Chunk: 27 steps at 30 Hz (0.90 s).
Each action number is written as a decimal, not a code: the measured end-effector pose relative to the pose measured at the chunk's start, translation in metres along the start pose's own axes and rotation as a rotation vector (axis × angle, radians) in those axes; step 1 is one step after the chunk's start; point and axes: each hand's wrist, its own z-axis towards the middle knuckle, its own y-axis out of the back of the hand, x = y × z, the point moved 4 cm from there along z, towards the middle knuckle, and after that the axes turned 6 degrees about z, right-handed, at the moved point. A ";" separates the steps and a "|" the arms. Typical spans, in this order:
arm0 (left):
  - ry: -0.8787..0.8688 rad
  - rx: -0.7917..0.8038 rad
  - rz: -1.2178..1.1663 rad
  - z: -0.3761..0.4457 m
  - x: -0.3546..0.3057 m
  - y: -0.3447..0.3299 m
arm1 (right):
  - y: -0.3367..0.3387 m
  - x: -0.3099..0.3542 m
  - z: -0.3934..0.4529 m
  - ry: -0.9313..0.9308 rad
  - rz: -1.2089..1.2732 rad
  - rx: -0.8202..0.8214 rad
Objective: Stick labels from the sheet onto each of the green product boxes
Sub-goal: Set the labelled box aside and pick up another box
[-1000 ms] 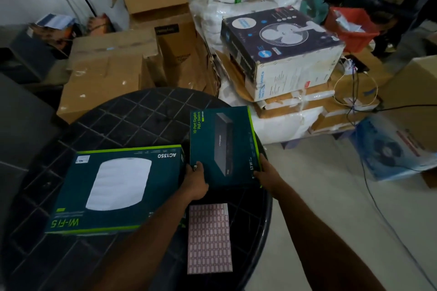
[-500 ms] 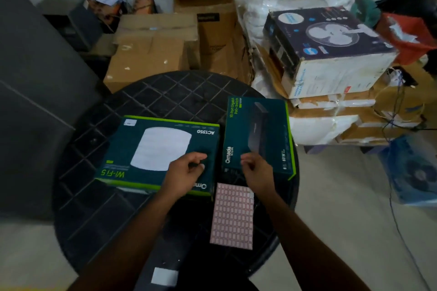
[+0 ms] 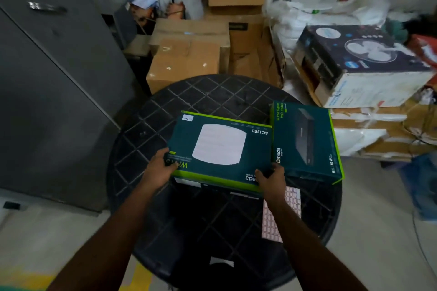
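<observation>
Head view: both hands, left hand [image 3: 158, 168] and right hand [image 3: 271, 181], grip the AC1350 box [image 3: 220, 149] with curled fingers (right forearm hides part of the label sheet [image 3: 292, 198]).

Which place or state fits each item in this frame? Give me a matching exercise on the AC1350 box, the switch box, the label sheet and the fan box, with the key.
Things:
1. AC1350 box
2. switch box
3. label sheet
4. fan box

Places or states:
A. off the table, on a stack at the right
B. gripped at its near corners by the left hand and right hand
C. flat on the table, partly under the right forearm
D. on the table's right side, no hand on it

Pairs: 1-B, 2-D, 3-C, 4-A
</observation>
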 end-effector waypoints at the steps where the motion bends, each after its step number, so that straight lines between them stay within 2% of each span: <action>1: -0.010 0.008 -0.030 -0.002 -0.002 0.003 | 0.000 0.002 -0.003 -0.007 -0.017 -0.008; 8: -0.173 -0.005 -0.110 -0.001 -0.003 0.022 | 0.007 0.048 -0.035 0.121 -0.014 -0.088; 13: -0.264 -0.087 -0.193 -0.007 -0.003 0.046 | 0.022 0.085 -0.047 0.216 0.042 -0.114; 18: -0.292 -0.243 -0.343 -0.024 -0.018 0.078 | 0.041 0.127 -0.051 0.280 0.191 -0.011; 21: -0.339 -0.308 -0.438 -0.030 -0.023 0.088 | 0.045 0.147 -0.052 0.333 0.193 0.074; 27: -0.293 -0.324 -0.316 -0.034 -0.029 0.094 | 0.047 0.139 -0.037 0.318 0.025 0.215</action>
